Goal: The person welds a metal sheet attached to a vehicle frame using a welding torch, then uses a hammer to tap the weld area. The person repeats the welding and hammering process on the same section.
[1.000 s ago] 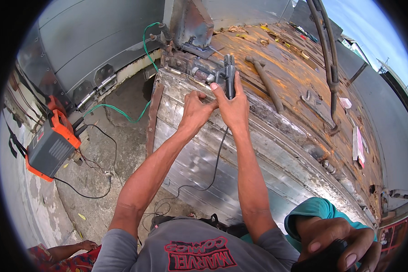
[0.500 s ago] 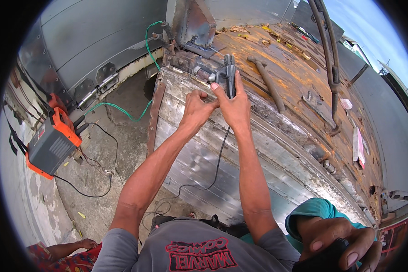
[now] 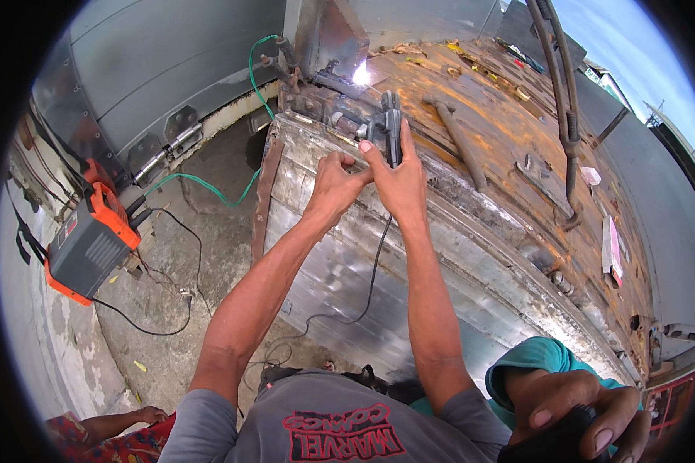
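My right hand (image 3: 401,185) is closed around a black welding electrode holder (image 3: 394,127), its thumb and forefinger stretched along the handle. A thin rod runs from the holder's jaws toward the foot of a rusty steel upright (image 3: 344,37). There a white welding arc (image 3: 361,74) glows, and its glare hides the rod's tip. My left hand (image 3: 333,189) is curled closed against the side of my right hand, above the metal-clad side panel (image 3: 340,266). Whether its fingers grip anything is hidden. A dark cable (image 3: 378,255) hangs down below my right hand.
A rusty hammer (image 3: 455,143) lies on the rusty deck (image 3: 510,127), near a clamp (image 3: 537,181). An orange-and-grey welding machine (image 3: 93,243) stands at left, with a green cable (image 3: 201,179). Another person's hand (image 3: 567,401) holds a black object at lower right; another's arm (image 3: 120,423) shows lower left.
A bright arc has lit at the foot of the steel upright, where none showed before. My hands and the holder have hardly moved.
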The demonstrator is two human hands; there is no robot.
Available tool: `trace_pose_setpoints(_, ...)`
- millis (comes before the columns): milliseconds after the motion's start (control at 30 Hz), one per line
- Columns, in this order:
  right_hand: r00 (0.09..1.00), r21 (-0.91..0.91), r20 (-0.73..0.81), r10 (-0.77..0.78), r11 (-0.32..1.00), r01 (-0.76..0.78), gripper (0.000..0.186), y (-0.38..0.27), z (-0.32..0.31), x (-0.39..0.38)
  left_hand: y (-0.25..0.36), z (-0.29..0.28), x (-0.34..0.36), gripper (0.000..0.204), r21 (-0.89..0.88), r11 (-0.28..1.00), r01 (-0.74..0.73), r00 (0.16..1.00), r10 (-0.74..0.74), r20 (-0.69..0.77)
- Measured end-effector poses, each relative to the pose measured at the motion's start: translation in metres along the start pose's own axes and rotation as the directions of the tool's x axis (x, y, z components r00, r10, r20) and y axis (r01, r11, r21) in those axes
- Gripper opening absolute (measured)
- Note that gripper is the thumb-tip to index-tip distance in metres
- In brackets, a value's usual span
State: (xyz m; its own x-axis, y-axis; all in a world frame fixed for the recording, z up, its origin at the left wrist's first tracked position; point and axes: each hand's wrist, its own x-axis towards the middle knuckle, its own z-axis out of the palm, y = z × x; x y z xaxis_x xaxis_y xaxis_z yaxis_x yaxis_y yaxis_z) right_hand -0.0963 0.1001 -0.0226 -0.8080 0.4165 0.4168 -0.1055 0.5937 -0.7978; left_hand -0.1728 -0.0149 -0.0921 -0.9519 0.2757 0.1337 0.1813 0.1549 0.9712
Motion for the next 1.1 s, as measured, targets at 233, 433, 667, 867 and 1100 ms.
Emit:
trace_pose_setpoints(233, 1.000, -0.006, -0.001, -0.001, 1.000, 0.001, 0.105, 0.000, -0.001, -0.001, 0.013, -0.004, -0.011, 0.079, -0.012, 1.000, 0.028, 1.000, -0.028, -0.014)
trace_pose_setpoints(433, 0.999, 0.020, 0.010, 0.032, 0.999, -0.033, 0.104, -0.004, 0.000, 0.001, 0.008, -0.004, 0.000, 0.075, 0.015, 1.000, -0.005, 1.000, 0.005, 0.007)
trace_pose_setpoints(667, 0.997, 0.020, 0.030, 0.069, 0.997, -0.070, 0.105, -0.009, -0.001, -0.002, 0.012, -0.006, -0.006, 0.076, 0.030, 1.000, -0.008, 1.000, 0.008, -0.002)
trace_pose_setpoints(867, 0.999, 0.015, 0.022, 0.039, 0.999, -0.040, 0.105, -0.005, -0.001, 0.000, 0.014, -0.006, -0.007, 0.076, 0.031, 0.999, -0.011, 1.000, 0.011, 0.003)
trace_pose_setpoints(1100, 0.999, -0.014, 0.026, 0.044, 0.999, -0.044, 0.105, -0.008, -0.001, -0.001, 0.002, -0.004, 0.000, 0.064, 0.006, 1.000, -0.024, 1.000, 0.024, -0.011)
